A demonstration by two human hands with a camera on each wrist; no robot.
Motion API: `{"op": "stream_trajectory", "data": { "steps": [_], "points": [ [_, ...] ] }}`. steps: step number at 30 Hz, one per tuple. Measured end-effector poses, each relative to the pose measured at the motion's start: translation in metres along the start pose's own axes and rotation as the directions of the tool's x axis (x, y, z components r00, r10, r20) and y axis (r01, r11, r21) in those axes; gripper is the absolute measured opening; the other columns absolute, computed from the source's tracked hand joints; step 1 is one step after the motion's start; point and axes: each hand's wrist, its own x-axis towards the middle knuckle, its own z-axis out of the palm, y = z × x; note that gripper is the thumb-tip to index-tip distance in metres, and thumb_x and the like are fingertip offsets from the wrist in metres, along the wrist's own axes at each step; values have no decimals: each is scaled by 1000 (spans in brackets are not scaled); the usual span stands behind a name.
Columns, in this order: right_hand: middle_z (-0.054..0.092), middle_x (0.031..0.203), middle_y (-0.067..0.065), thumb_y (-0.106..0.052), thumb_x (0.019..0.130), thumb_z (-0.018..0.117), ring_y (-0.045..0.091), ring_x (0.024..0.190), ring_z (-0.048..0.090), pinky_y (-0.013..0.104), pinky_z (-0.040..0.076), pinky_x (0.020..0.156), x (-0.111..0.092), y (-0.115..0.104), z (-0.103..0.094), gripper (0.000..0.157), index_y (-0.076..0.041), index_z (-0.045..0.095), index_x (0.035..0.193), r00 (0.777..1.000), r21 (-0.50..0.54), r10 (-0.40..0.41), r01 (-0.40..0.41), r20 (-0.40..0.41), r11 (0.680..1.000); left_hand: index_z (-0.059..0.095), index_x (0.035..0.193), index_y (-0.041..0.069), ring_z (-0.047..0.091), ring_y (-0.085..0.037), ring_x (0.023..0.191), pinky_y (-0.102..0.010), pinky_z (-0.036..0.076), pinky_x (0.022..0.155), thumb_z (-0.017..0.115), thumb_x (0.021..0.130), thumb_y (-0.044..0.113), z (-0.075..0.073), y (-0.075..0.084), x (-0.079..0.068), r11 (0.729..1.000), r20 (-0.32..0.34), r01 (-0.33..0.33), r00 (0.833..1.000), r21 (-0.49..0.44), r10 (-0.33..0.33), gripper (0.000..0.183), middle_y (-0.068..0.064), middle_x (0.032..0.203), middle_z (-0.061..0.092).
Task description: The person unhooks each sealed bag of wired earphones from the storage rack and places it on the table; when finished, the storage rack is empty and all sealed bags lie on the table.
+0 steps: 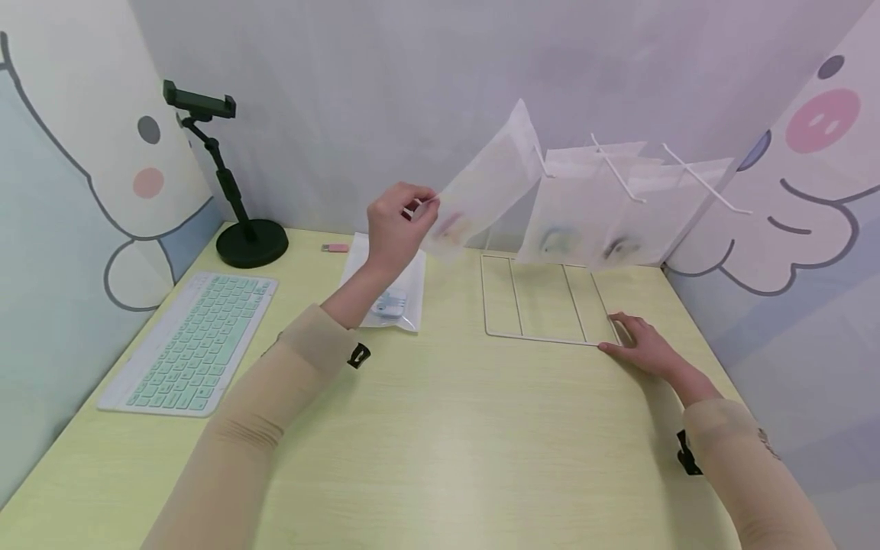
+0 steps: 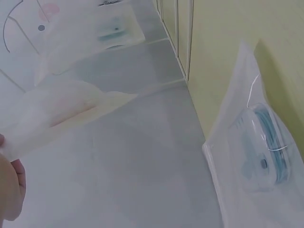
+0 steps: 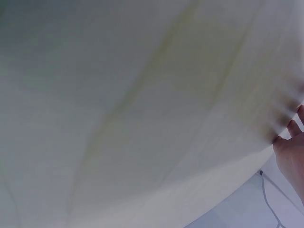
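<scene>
In the head view my left hand (image 1: 400, 229) pinches the lower left edge of a translucent white bag (image 1: 491, 179), pulling it out at a slant. Something pinkish shows faintly inside it. The bag's upper right part meets a prong of a white wire rack (image 1: 536, 338). Two other prongs carry more translucent bags (image 1: 574, 202), with bluish and dark contents hard to make out. My right hand (image 1: 642, 347) rests at the front right corner of the rack's base, thumb and fingers spread. In the left wrist view the pinched bag (image 2: 61, 111) hangs beside the left hand (image 2: 12, 185).
A clear-fronted bag (image 1: 415, 302) holding a light-blue and white item lies behind my left forearm. A pink USB stick (image 1: 335, 247), a black phone stand (image 1: 251, 243) and a mint-keyed keyboard (image 1: 189, 344) occupy the left side. Walls (image 1: 330, 114) close in the table's back and sides.
</scene>
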Motion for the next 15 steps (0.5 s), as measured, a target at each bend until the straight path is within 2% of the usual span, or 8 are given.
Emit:
{"op": "stream_trajectory", "data": {
  "steps": [10,15],
  "points": [
    [29,142,35,-44,86,65,54,129,25,67,22,101,0,1,1,77,1,34,141,1000,15,-2,2,2,1000,72,80,3,59,-13,65,-19,46,58,68,82,6,-9,11,2,1000,-32,-5,999,13,5,5,-6,77,68],
    [29,141,35,-43,86,65,54,129,26,67,22,101,0,1,1,76,1,34,140,1000,19,-6,6,-5,1000,71,79,3,59,-15,65,-19,45,57,67,81,4,-15,19,2,999,-35,-46,998,7,46,5,-7,76,67]
  ]
}}
